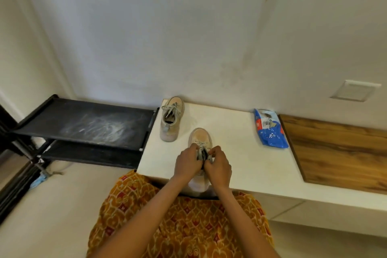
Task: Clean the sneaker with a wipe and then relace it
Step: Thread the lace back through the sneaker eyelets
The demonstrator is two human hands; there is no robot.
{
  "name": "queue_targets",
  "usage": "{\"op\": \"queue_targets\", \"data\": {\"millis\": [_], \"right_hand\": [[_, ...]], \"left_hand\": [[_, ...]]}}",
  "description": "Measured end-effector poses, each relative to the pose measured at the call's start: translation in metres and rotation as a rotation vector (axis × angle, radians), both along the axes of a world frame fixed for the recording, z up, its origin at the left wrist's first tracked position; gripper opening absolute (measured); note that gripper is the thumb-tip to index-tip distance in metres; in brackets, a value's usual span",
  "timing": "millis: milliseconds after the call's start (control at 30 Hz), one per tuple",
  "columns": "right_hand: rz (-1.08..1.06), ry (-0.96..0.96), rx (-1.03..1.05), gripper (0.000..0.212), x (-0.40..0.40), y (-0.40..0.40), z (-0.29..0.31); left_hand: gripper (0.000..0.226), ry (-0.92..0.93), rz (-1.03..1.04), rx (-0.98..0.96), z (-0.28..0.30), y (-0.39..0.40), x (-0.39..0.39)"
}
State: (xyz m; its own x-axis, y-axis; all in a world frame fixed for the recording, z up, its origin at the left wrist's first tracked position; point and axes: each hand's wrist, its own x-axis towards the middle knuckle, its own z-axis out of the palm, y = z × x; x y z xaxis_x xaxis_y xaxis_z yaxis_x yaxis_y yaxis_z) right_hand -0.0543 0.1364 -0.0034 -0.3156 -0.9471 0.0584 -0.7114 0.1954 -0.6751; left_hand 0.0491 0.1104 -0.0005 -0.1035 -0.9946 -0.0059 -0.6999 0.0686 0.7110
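Observation:
A beige sneaker [200, 137] stands near the front edge of the white counter [236, 153], toe pointing away from me. Its grey lace [201, 151] runs over the tongue. My left hand [187, 163] pinches the lace on the left side of the tongue. My right hand [217, 165] pinches the lace on the right side. Both hands cover the shoe's opening and heel. A second beige sneaker [172, 119], laced, stands at the counter's back left corner. A blue wipes packet [269, 129] lies at the back right of the white counter.
A black two-tier shoe rack [83, 123] with a dusty top shelf stands left of the counter. A wooden surface [343, 153] adjoins the counter on the right. The wall rises right behind. My patterned orange garment [180, 222] fills the foreground.

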Motion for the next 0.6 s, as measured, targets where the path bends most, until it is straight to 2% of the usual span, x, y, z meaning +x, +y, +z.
{"op": "queue_targets", "data": {"millis": [167,300,367,467,533,600], "right_hand": [[0.004,0.111,0.052,0.018,0.008,0.012,-0.004],[-0.042,0.009,0.081,0.027,0.004,0.011,0.003],[-0.096,-0.205,0.071,0.029,0.006,0.006,0.012],[-0.19,-0.66,0.019,0.025,0.013,0.0,0.041],[-0.217,-0.871,-0.038,0.019,0.012,-0.002,0.064],[-0.219,-0.965,-0.114,0.021,0.009,-0.003,0.085]], "left_hand": [[0.028,-0.046,-0.024,-0.061,-0.005,0.023,0.014],[0.01,-0.033,0.006,-0.079,0.001,0.024,0.015],[0.009,-0.096,0.004,-0.073,0.003,0.022,0.013],[0.02,-0.209,-0.002,-0.118,0.007,0.026,0.009],[0.025,-0.196,0.029,-0.093,0.006,0.024,0.009],[0.024,-0.063,0.075,0.005,0.005,0.017,0.011]]}}
